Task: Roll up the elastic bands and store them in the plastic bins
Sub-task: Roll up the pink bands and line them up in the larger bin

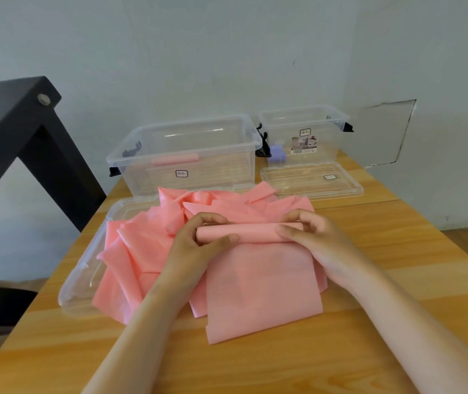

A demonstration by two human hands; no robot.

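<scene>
Two grips (195, 248) (318, 240) at band roll (255, 233) ends

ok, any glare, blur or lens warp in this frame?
Head view: wide-angle warp bends the black frame and table edges; soft even light, faint shadows; small highlights on the large bin; slightly soft overall, pink roll readable.

Bands (130, 251) heaped on lid (83, 270), large bin (187, 155) behind, small bin (303, 129) right of it

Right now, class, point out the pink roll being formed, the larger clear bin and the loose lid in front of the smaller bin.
pink roll (255, 234): head view, middle of the rolled part
larger clear bin (221, 174): head view, front wall
loose lid (298, 182): head view, flat top
</scene>
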